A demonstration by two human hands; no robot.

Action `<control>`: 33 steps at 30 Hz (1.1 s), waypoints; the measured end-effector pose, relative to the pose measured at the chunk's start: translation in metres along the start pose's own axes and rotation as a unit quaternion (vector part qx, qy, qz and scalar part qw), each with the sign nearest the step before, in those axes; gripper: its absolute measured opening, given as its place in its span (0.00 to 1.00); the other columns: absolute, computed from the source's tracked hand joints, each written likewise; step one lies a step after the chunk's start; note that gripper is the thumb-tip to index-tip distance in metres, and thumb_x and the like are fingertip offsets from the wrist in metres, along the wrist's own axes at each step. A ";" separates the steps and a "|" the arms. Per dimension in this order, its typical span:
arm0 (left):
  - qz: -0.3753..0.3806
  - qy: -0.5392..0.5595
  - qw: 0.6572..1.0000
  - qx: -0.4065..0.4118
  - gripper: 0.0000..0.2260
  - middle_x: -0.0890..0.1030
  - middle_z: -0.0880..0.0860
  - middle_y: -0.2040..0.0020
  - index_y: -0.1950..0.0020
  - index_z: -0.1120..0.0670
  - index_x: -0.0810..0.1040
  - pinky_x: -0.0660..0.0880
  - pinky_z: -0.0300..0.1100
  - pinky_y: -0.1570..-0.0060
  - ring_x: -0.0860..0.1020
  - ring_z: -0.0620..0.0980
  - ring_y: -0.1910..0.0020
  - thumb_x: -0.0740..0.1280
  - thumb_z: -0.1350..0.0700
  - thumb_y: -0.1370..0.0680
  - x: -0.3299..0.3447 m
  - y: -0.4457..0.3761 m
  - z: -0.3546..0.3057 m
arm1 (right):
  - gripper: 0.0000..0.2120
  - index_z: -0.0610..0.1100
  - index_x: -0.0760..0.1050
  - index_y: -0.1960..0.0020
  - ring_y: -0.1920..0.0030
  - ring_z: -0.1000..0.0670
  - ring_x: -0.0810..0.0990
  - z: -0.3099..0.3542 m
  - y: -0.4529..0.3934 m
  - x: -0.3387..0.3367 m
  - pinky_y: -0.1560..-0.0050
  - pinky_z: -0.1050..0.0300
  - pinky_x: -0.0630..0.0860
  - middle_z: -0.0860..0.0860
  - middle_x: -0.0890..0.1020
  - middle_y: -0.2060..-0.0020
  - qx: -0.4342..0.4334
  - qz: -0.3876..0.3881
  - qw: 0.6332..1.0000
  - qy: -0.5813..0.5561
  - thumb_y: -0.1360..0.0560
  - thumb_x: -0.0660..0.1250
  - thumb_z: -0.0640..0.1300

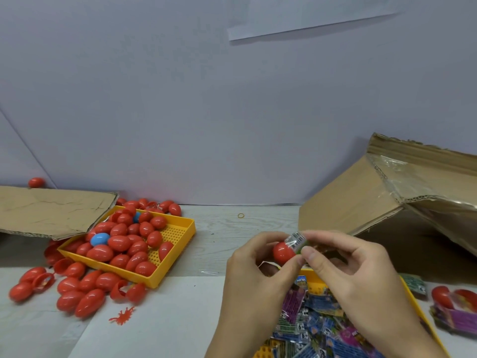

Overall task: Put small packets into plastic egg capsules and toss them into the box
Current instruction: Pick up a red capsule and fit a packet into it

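Gripping a red plastic egg capsule point(283, 252), the left hand point(254, 276) curls; right hand point(353, 264) pinches a small crinkled packet point(296, 241) at its one o'clock edge.

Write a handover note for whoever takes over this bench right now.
Left hand grips a red capsule half. Right hand pinches a small packet at its opening; not closed yet.
Packets fill the near yellow tray. Red capsules sit in the far yellow tray, more loose beside it.
The cardboard box lies at the right.
Left: seat the packet, close the capsule, toss it in, repeat.
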State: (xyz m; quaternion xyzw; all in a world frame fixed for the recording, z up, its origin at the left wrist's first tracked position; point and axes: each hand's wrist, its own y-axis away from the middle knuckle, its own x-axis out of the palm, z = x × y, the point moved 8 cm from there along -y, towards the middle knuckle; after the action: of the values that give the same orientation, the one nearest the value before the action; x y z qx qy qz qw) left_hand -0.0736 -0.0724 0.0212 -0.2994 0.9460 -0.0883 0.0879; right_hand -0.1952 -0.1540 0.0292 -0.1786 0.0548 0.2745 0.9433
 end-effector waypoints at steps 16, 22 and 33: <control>-0.032 0.101 0.993 -0.053 0.08 0.85 0.56 0.59 0.52 0.48 0.82 0.81 0.47 0.56 0.82 0.50 0.61 0.77 0.55 0.29 0.004 -0.001 0.015 | 0.32 0.55 0.71 0.35 0.47 0.58 0.74 0.014 0.010 0.021 0.51 0.64 0.70 0.58 0.76 0.47 -0.124 -0.097 0.941 0.299 0.35 0.79 0.45; -0.030 0.121 0.990 -0.062 0.02 0.85 0.57 0.62 0.54 0.50 0.82 0.77 0.40 0.62 0.83 0.50 0.61 0.73 0.55 0.25 0.004 -0.002 0.014 | 0.32 0.52 0.72 0.33 0.48 0.57 0.75 0.017 0.012 0.017 0.50 0.65 0.68 0.59 0.75 0.50 -0.126 -0.107 0.949 0.269 0.35 0.77 0.44; -0.010 0.096 0.993 -0.074 0.10 0.85 0.56 0.58 0.51 0.51 0.81 0.79 0.61 0.52 0.84 0.59 0.57 0.70 0.45 0.25 0.007 -0.003 0.020 | 0.33 0.55 0.69 0.31 0.47 0.63 0.72 0.011 0.012 0.021 0.51 0.71 0.69 0.61 0.74 0.49 -0.118 -0.060 0.961 0.244 0.33 0.76 0.46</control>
State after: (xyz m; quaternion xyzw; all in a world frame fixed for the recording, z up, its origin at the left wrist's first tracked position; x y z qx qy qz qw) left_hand -0.0733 -0.0811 0.0020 -0.3044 0.9510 -0.0473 -0.0264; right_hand -0.1834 -0.1298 0.0318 -0.3532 0.2399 0.1699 0.8882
